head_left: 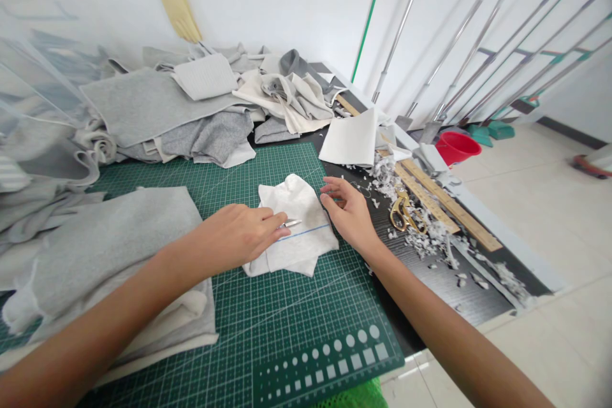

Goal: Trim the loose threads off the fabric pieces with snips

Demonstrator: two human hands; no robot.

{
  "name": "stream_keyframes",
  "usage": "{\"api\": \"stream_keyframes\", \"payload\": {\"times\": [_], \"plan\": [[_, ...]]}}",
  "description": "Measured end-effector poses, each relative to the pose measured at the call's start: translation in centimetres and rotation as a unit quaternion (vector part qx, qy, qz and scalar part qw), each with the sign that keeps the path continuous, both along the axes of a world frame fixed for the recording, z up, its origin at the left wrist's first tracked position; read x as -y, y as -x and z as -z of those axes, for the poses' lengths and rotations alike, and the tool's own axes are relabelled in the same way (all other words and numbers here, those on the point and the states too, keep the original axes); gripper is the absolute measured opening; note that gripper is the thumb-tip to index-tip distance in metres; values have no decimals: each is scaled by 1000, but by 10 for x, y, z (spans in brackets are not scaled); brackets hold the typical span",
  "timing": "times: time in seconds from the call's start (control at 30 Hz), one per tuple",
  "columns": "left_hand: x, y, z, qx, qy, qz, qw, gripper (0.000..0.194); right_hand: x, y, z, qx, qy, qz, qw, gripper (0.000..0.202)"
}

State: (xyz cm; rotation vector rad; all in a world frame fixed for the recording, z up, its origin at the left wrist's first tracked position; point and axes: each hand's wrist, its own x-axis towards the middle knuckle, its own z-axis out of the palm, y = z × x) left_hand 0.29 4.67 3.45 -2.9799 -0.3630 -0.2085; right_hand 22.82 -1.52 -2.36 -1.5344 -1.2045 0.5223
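Note:
Over the middle of a white piece of cloth (pixel 306 204), my left hand (pixel 241 233) is closed round a small tool with a pointed metal blade (pixel 292 223). Its handle is hidden in my palm, so I cannot tell its exact kind. A blue line runs across the cloth, which lies crumpled on the green cutting mat (pixel 296 306). At the cloth's right edge is my right hand (pixel 348 209), fingers bent and apart, holding nothing that I can see. Grey folded fabric (pixel 129 223) lies beneath and beside my left forearm.
Piled grey and cream fabric (pixel 153 102) covers the back of the table. To the right are gold-handled scissors (pixel 406 213), wooden rulers (pixel 449 204) and grey scraps (pixel 430 239). A red bucket (pixel 456 146) and long-handled cleaning tools (pixel 406 25) stand beyond the table.

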Motion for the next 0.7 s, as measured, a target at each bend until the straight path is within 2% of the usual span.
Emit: {"api": "stream_keyframes", "payload": {"times": [0.2,0.47,0.6,0.7], "plan": [[4,1,-5,33,12,5,999,34,1,0,0,4,2,-3,1000,32],[0,0,0,-4,-7,-7,1000,33,-1,-1,2,0,5,-5,1000,33],[-1,-4,-3,13,1,-14,1000,36,0,1,1,1,9,-4,1000,34],[0,-11,-7,-11,-9,-23,1000,37,0,1,0,-4,10,-6,1000,34]]}}
